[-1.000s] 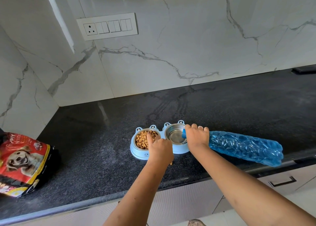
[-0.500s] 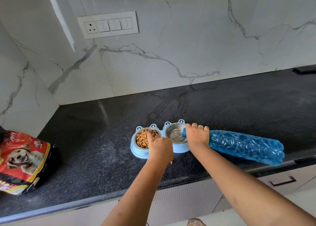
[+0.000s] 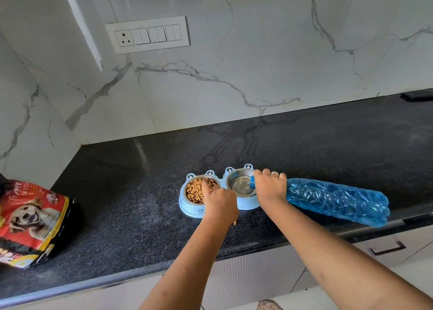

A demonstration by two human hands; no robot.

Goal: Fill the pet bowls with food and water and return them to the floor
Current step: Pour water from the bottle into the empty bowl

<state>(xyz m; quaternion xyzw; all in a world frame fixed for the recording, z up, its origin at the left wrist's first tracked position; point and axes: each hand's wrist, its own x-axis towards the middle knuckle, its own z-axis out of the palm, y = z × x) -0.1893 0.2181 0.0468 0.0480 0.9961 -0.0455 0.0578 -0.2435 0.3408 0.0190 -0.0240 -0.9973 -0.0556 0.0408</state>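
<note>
A light blue double pet feeder (image 3: 189, 206) sits on the black counter near its front edge. Its left steel bowl (image 3: 195, 190) holds brown kibble. The right steel bowl (image 3: 240, 184) has water in it. My left hand (image 3: 219, 202) rests on the feeder's front rim, thumb over the kibble bowl. My right hand (image 3: 269, 185) grips the neck of a blue textured plastic bottle (image 3: 335, 198), tipped nearly flat with its mouth over the right bowl. One loose kibble (image 3: 235, 222) lies on the counter by my left wrist.
A red and black dog food bag (image 3: 30, 220) lies on the counter at the far left. The marble wall carries a switch panel (image 3: 147, 34). A dark object (image 3: 416, 95) sits at the back right. Drawer fronts (image 3: 386, 247) run below the counter edge.
Both hands and the bottle stay almost in place over the feeder. The view has shifted slightly; the food bag appears a little lower left.
</note>
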